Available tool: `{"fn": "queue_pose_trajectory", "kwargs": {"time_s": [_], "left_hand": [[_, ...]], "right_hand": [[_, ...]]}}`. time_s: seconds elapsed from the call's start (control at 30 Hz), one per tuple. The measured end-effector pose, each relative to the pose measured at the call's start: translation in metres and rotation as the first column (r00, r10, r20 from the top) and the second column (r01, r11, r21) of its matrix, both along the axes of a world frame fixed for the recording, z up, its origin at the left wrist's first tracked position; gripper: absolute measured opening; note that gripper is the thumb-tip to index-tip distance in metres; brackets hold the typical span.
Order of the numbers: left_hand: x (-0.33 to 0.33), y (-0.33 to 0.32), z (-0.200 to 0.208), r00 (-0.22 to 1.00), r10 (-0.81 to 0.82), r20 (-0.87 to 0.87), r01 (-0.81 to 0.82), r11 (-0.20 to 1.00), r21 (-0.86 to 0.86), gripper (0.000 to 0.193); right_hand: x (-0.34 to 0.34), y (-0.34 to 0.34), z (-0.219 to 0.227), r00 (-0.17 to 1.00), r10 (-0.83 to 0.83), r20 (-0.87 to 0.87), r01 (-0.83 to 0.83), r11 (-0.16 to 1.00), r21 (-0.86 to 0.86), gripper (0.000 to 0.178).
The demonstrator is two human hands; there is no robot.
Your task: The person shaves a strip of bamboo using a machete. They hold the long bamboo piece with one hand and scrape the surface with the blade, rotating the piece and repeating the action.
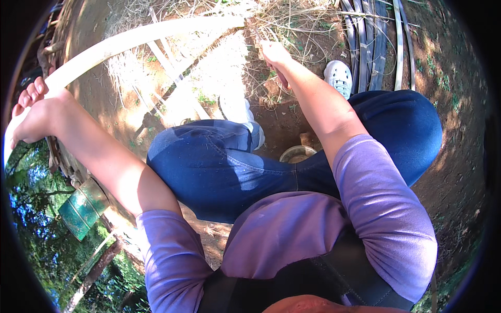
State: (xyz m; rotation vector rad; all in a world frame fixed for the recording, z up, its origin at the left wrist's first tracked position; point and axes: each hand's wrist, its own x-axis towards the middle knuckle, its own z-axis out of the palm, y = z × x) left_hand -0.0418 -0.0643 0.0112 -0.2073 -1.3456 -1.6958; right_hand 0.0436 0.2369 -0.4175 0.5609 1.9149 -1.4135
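L hand (32,111), far L of frame: fingers curled round a pale strip (141,40), which arcs across upper L to top ctr. R hand (275,55), top ctr: fingers clenched, prob. round a brown handle-like thing (283,80) poking out below; can't tell if they also pinch the strip's tip.

Progress, my read: strip's in 1 pc & looks bare, but glare hides surface detail. Loose fibres (302,34), top ctr nr R hand, suggest some trimming's done, poss. approx. midway; amt left on this pc can't be told. Dark strips (377,47), upper R, lie apart from both hands, so no work on them now.

Counts, L to R: 1 L hand; 1 green panel (83,208), lower L; 1 pale strip; 2 white shoes, i.e. L shoe (245,111) nr ctr, part hidden, & R shoe (338,78), upper R; 1 R hand; 1 handle-like thing; 1 bowl (297,147), ctr, mostly hidden; dark strips, min. 4, overlapping, exact no. unclear; fibres too many to count.
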Motion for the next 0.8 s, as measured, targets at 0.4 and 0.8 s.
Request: {"fn": "queue_pose_trajectory", "kwargs": {"time_s": [0.4,0.8], "left_hand": [[-0.032,-0.051,0.006,0.999,-0.017,-0.027,0.017,1.000,0.001,0.033],[-0.016,-0.010,0.005,1.000,0.016,-0.026,-0.015,0.999,0.029,0.030]], "right_hand": [[0.026,-0.040,0.030,0.816,-0.133,-0.563,0.036,0.983,-0.181,0.042],[0.023,-0.045,0.004,0.693,-0.189,-0.696,0.078,0.979,-0.188,0.050]]}}
